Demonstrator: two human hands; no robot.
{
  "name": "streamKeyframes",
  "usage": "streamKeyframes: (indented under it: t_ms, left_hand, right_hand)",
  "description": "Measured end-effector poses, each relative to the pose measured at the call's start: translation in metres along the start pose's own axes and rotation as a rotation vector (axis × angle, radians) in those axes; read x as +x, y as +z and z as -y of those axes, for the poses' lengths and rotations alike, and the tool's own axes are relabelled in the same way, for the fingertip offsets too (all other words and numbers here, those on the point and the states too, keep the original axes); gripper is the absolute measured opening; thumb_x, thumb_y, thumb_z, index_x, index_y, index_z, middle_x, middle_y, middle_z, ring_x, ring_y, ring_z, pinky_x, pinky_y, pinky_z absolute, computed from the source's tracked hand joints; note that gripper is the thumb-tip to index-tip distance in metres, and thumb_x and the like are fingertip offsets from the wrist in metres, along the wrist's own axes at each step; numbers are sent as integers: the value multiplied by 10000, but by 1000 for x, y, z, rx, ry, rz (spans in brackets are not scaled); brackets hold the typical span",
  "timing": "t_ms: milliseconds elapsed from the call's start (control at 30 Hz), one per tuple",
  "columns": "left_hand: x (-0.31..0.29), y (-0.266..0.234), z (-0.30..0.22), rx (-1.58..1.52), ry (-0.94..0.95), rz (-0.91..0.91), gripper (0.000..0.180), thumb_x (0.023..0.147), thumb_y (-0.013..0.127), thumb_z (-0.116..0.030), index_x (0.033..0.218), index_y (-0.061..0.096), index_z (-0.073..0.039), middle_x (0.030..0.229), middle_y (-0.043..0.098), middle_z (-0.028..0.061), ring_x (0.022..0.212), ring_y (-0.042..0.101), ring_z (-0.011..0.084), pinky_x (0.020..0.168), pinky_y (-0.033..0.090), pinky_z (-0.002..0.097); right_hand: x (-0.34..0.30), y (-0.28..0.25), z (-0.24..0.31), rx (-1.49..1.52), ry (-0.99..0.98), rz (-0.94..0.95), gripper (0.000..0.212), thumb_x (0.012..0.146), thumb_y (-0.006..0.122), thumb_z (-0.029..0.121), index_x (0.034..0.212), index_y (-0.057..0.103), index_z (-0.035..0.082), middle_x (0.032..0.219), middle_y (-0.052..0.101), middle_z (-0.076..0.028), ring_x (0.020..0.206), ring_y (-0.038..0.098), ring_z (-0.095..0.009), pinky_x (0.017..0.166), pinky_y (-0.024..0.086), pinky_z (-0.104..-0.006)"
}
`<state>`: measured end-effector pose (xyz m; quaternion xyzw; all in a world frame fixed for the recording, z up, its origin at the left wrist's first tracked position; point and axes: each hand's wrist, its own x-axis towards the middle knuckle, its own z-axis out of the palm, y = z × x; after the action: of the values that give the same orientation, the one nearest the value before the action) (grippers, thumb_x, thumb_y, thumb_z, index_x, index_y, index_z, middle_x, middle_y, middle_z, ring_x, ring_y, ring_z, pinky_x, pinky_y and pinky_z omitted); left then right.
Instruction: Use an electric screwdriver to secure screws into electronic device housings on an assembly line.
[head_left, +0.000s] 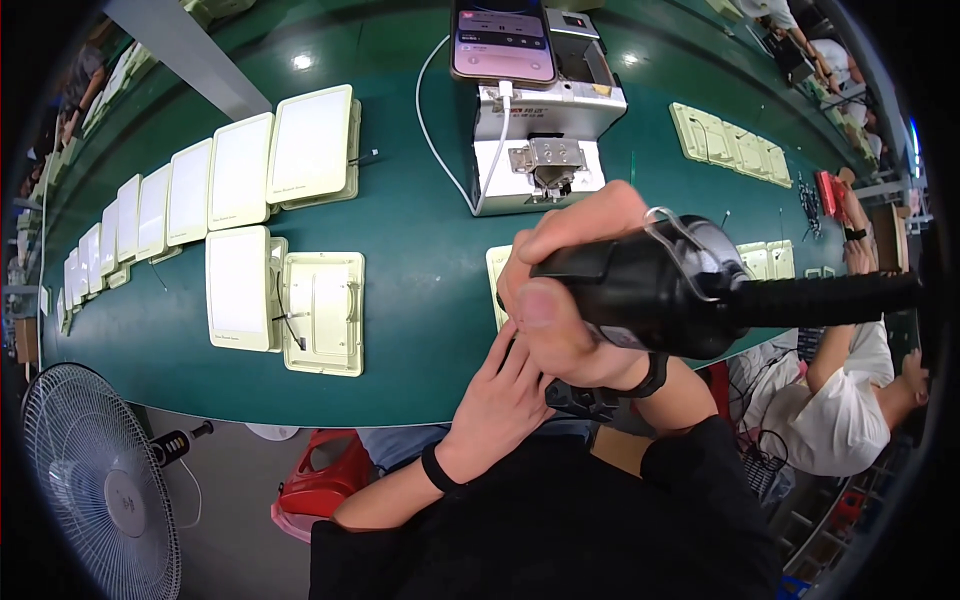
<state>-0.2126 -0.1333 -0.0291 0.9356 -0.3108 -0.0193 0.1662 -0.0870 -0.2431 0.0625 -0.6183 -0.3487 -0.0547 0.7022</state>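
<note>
My right hand (555, 300) is wrapped round a black electric screwdriver (690, 285) with a wire hanging hook and a thick black cord end pointing right. Under that hand, a cream plastic housing (496, 262) lies on the green table, mostly covered; the tool's tip is hidden as well. My left hand (500, 405) rests beside the housing at the near edge, fingers stretched forward, their tips partly behind the right hand. Whether it touches the housing I cannot tell.
A screw feeder (545, 125) with a phone (502, 40) on top stands ahead, a white cable attached. White-faced panels (240, 170) line the left, near an open cream housing (325, 315). More housings (730, 145) lie right. A fan (105, 490) stands lower left; a co-worker (830, 400) sits right.
</note>
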Motion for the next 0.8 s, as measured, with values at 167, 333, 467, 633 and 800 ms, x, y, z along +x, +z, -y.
streamKeyframes:
  t_ms: [167, 333, 467, 633, 800]
  left_hand:
    - [-8, 12, -2, 17, 46, -78, 702, 894, 716, -414, 1477, 553, -58, 1458, 570, 111, 1447, 457, 321, 1279, 284, 500]
    - [-5, 18, -5, 4, -29, -67, 647, 921, 690, -371, 1480, 562, -73, 1446, 585, 85, 1437, 476, 288, 1255, 331, 461]
    - [-5, 36, -3, -62, -45, -82, 656, 911, 696, -358, 1484, 558, -70, 1453, 583, 95, 1435, 481, 282, 1231, 363, 437]
    - [-7, 23, -4, -51, -47, -86, 661, 900, 707, -345, 1473, 557, -50, 1468, 572, 120, 1428, 490, 317, 1208, 386, 433]
    - [4, -25, -2, -20, -24, -30, 691, 880, 741, -329, 1468, 550, -21, 1507, 542, 162, 1450, 463, 366, 1220, 372, 479]
  right_hand:
    - [0, 0, 13, -176, 59, 67, 304, 913, 702, 3, 1136, 497, 7, 796, 632, -100, 659, 605, -132, 603, 519, -293]
    - [2, -4, 2, -65, -15, 126, 314, 887, 698, -40, 1122, 496, 13, 809, 638, -107, 664, 607, -125, 620, 513, -278]
    - [0, -3, 1, -81, -16, 128, 332, 887, 719, -34, 1124, 493, 20, 815, 644, -104, 662, 611, -127, 625, 513, -276]
    - [-1, -1, 9, -146, 21, 66, 328, 911, 734, 27, 1123, 484, 23, 813, 645, -97, 654, 617, -138, 613, 520, -286]
    - [31, -28, 25, 55, -214, -83, 229, 997, 664, 111, 1106, 487, 16, 775, 628, -92, 610, 597, -153, 555, 508, -322]
